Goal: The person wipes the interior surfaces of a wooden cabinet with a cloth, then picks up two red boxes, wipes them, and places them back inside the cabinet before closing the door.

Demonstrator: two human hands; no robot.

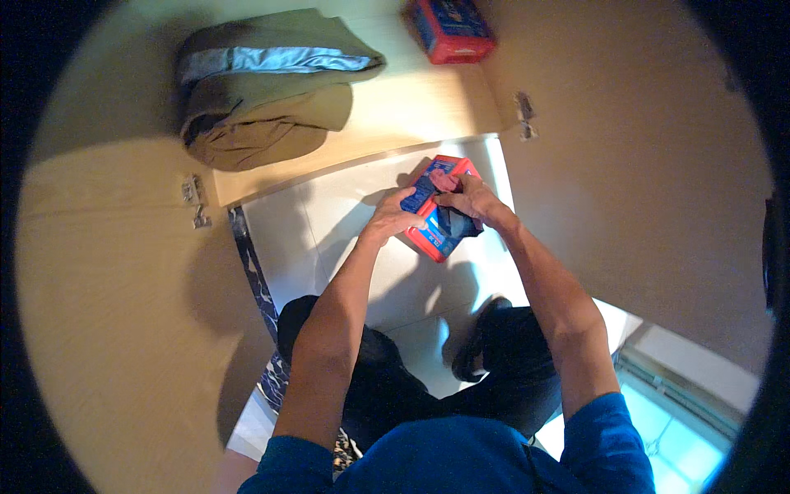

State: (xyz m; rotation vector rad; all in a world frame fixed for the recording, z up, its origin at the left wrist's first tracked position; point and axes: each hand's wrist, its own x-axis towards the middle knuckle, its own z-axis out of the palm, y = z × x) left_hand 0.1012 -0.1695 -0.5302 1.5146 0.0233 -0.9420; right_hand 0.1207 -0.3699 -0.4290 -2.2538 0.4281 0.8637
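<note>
A red-and-blue package (436, 236) bearing print is held low over the pale floor, inside the front of an open cupboard. My left hand (392, 217) grips its left side, thumb and fingers spread along the edge. My right hand (474, 201) is at its upper right, fingers bent around a crumpled, soft-looking piece with a pinkish part (443, 180) and a dark part (458, 223). That piece lies against the package's face; its exact kind is unclear. My right fingers partly hide it and the package.
Folded olive-brown clothing (278, 92) with a shiny light band rests on the wooden shelf (407, 111). A similar red-and-blue package (455, 31) stands at the shelf's right. Open wooden doors (629, 185) with metal hinges (526, 116) flank both sides. My knees and shoes are below.
</note>
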